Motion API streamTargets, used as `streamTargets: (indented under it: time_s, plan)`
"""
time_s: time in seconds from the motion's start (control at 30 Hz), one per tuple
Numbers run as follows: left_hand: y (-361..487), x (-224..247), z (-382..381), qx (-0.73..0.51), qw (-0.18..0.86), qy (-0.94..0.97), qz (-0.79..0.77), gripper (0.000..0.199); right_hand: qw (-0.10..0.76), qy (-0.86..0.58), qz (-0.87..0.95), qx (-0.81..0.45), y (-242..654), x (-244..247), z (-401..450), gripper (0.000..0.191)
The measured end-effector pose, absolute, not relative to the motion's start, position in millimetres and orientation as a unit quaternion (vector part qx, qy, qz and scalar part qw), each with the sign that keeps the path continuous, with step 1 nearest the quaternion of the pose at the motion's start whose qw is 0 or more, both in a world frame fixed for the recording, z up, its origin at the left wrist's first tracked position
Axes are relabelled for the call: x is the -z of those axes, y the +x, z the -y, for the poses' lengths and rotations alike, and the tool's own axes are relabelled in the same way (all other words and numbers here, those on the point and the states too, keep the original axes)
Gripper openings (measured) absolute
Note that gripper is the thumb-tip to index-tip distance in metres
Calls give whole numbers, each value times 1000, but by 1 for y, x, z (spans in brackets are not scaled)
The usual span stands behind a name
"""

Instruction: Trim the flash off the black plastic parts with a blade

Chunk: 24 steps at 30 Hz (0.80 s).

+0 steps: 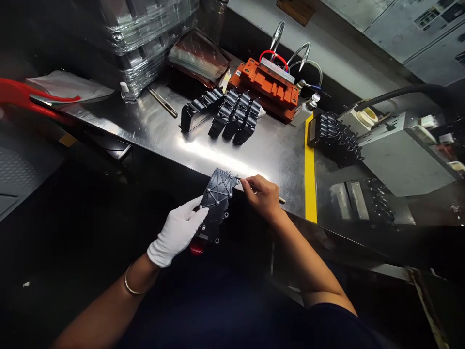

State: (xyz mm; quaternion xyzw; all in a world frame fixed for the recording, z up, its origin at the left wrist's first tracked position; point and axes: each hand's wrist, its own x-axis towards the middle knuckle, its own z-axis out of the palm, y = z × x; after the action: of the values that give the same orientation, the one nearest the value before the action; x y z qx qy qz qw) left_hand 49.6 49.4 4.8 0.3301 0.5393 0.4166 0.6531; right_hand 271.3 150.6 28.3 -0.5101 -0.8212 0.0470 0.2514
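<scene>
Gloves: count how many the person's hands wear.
1: a white glove on the left hand, which holds the black plastic part. The right hand is bare.

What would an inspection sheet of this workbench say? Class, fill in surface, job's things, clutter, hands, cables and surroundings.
Surface: shiny steel bench with a yellow stripe.
Job's things: black ribbed plastic part held at the bench edge; red piece at its lower end.
Clutter: rows of black parts, another pile, orange fixture, small bottle, stacked clear trays.
Hands: gloved left hand grips the part; bare right hand pinches a thin tool at its upper corner.
Cables: red wire loop, black hose.
Surroundings: grey machine, dark floor.
</scene>
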Motion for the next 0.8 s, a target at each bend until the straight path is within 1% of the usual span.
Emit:
streamTargets:
  time_s: [0.13, 0.27, 0.4, 0.57, 0.8]
  plan:
    - [49, -4, -49, -414, 653, 332, -540, 64, 236, -455, 855, -74, 274, -34, -136, 36]
    - [49, -3, -49, -420, 648, 335, -540, 62, 225, -434, 871, -48, 276, -34, -129, 33]
    - [50, -3, -49, -414, 632, 343, -557, 63, 195, -461, 866, -21, 276, -34, -131, 41]
    - [49, -4, -49, -413, 633, 346, -556, 64, 154, -462, 872, -48, 275, -37, -134, 48]
    - [49, -2, -50, -420, 633, 342, -554, 63, 148, -476, 865, -61, 274, -38, -135, 52]
